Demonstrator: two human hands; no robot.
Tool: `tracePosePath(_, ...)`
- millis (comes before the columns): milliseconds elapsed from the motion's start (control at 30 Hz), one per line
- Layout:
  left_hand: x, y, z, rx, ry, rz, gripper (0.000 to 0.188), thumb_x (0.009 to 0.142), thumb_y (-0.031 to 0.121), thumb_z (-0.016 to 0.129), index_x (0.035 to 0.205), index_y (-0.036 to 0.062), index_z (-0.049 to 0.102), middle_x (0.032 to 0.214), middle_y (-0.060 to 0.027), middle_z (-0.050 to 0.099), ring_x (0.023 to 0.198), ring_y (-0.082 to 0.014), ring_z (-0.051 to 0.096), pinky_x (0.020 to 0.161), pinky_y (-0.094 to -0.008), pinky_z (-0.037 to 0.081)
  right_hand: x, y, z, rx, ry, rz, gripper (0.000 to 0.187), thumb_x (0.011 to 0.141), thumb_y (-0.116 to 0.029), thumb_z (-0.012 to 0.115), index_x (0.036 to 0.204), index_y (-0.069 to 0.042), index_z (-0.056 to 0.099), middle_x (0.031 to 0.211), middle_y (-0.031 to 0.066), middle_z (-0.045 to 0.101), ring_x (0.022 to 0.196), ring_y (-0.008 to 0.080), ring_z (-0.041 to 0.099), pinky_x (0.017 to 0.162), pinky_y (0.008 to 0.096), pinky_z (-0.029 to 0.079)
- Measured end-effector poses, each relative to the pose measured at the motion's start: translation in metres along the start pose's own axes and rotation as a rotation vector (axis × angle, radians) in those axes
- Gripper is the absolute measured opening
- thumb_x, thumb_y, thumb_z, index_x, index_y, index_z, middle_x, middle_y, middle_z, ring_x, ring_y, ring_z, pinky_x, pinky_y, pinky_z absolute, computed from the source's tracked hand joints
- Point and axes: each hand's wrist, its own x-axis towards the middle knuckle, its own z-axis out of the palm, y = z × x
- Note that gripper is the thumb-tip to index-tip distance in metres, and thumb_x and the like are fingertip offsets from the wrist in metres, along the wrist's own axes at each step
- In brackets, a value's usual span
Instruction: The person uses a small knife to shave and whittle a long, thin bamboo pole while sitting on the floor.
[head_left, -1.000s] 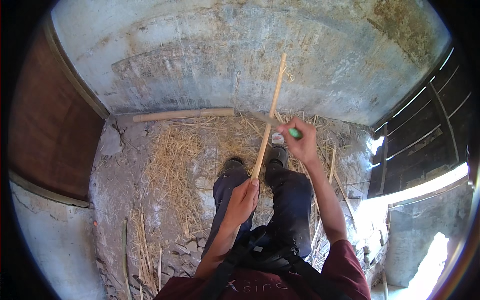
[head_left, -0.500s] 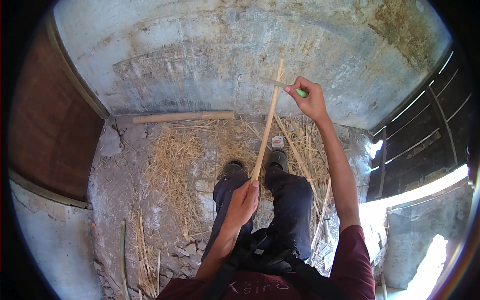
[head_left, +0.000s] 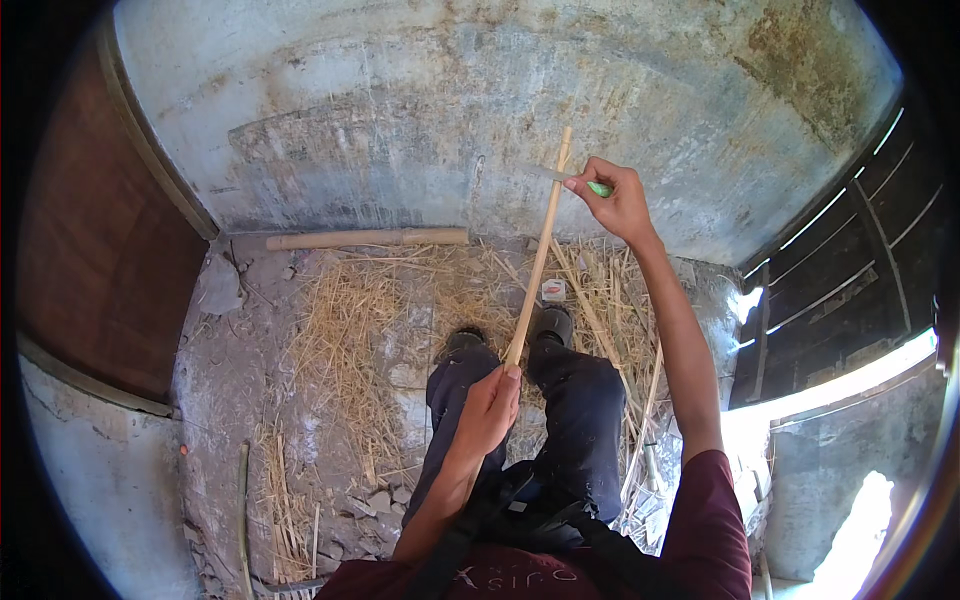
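Observation:
My left hand (head_left: 488, 410) is closed around the lower end of a long, pale bamboo strip (head_left: 535, 280), which slants up and away over my knees. In my right hand (head_left: 612, 197) is a knife (head_left: 547, 173) with a green handle, gripped between thumb and fingers. Its thin blade lies across the strip near the far end and points left. A notch or raised sliver shows on the strip just above the blade. The palm hides most of the knife's handle.
Bamboo shavings (head_left: 345, 320) litter the floor around my shoes. A thick bamboo pole (head_left: 370, 238) lies along the foot of the stained wall (head_left: 400, 120). Several split strips (head_left: 590, 310) are at right, beside a small white packet (head_left: 553, 290). A brown door (head_left: 95, 220) stands at left.
The strip's far end has come slightly down in the view. The knife blade sits a little lower too, still across the strip. Both hands keep their grips.

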Motion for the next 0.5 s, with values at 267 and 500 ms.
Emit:
tracePosePath(267,-0.005,0.000,0.005,0.042,-0.018,-0.016,0.037,0.118,0.036,0.046,0.091,0.0108,0.049,0.068,0.0072,0.039,0.053,-0.0018,0.034,0.046,-0.0227,0.029,0.035,0.081,-0.038,-0.139,0.258,0.081,0.034,0.096,-0.031,0.082,0.082,-0.004,0.065,0.066,0.0044,0.062,0.062,0.0128,0.052,0.061,0.0346,0.043)
tracePosePath(500,-0.003,0.007,0.000,0.134,0.029,0.036,0.039,0.118,0.032,0.047,0.088,0.0072,0.054,0.065,0.0064,0.043,0.056,-0.0025,0.038,0.051,-0.0268,0.032,0.010,0.079,-0.054,0.153,0.333,0.243,0.031,0.100,-0.022,0.078,0.083,-0.003,0.061,0.065,-0.0006,0.054,0.067,0.0092,0.048,0.064,0.0300,0.042)
